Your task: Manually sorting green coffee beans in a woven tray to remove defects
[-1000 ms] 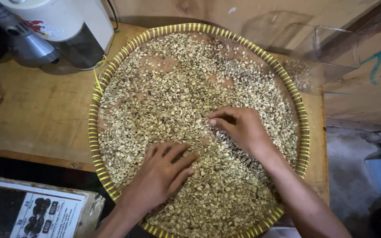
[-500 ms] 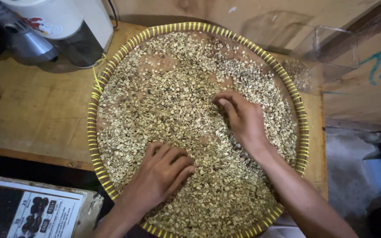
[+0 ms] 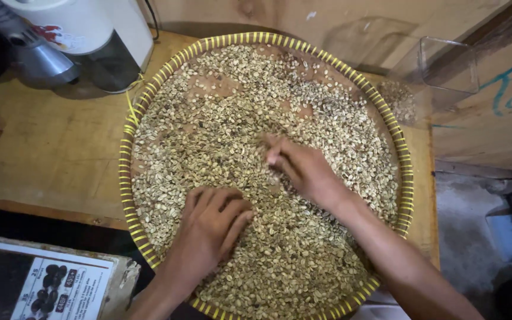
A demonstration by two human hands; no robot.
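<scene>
Since the earlier frames the right hand has slid leftward across the beans toward the tray's middle, and it now shows motion blur at the fingertips; the left hand has drawn slightly left and nearer the person, keeping its flat pose.

Largest in view is the wooden table, its left and far parts cut off by the frame edge. On it sits the round woven tray with a yellow-and-dark rim, its nearest edge running out of the bottom of the picture. Pale green coffee beans cover nearly all of it, with a few bare patches of the tray's brownish floor near the far side.

At the top left a white and dark appliance is only partly in view. A clear plastic container stands beyond the tray's right rim, hard to trace because it is see-through; some beans seem to lie in it. A printed card is cropped at the bottom left.

The left hand lies palm down on the beans, fingers spread and slightly curled, holding nothing visible. The right hand rests on the beans with fingers drawn loosely together; whether it pinches a bean cannot be told through the blur. Both forearms leave the frame at the bottom.
</scene>
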